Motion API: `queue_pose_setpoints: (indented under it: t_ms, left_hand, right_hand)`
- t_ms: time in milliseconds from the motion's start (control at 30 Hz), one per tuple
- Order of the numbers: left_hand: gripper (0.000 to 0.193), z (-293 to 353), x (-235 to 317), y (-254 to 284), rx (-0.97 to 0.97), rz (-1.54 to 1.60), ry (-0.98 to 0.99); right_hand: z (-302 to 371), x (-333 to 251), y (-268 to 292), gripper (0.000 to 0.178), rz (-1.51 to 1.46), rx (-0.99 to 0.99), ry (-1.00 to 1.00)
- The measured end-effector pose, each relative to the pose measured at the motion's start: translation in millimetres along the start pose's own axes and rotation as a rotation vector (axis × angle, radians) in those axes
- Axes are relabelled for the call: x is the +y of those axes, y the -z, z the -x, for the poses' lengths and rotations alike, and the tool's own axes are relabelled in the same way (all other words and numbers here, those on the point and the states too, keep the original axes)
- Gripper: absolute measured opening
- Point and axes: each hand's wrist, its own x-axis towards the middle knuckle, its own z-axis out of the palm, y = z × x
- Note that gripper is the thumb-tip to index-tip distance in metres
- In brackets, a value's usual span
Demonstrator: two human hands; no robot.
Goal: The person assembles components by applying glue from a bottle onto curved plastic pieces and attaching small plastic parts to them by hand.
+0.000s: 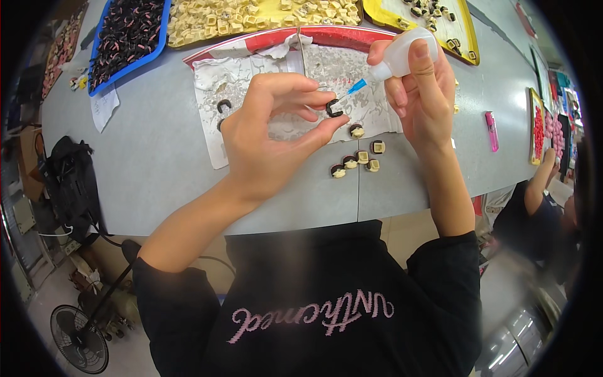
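Between thumb and fingertips, my left hand (260, 138) pinches a small black C-shaped piece (331, 110). My right hand (430, 94) is wrapped round a translucent white squeeze bottle (396, 58), tilted down to the left. Its blue needle tip (357, 87) points at the black piece; whether the thin needle touches it I cannot tell. Under both hands lies a glue-spotted white sheet (257, 78), where another black C-shaped piece (223, 105) rests. Just below the sheet sit several joined black-and-cream pieces (362, 157) with square hollows.
At the far left, a blue tray (164, 25) holds black-and-pink pieces. A yellow tray (264, 30) of cream pieces stands behind the sheet, another yellow tray (472, 38) to its right. A pink lighter (491, 131) lies at the right. Another person (534, 207) sits beyond the table's right edge.
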Motion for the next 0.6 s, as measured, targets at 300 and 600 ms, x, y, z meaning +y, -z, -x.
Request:
queue_pose_setpoints:
  t_ms: [300,600]
  left_hand:
    - [0.052,0.4,0.5,-1.4,0.000,0.006,0.026]
    - [0.052,-0.4,1.9,1.3,0.033,-0.022,0.032]
  right_hand:
    - [1.2,1.5,-3.4,0.033,0.003,-0.016,0.015]
    - [-2.7,1.1,4.0,0.031,0.037,0.046,0.043]
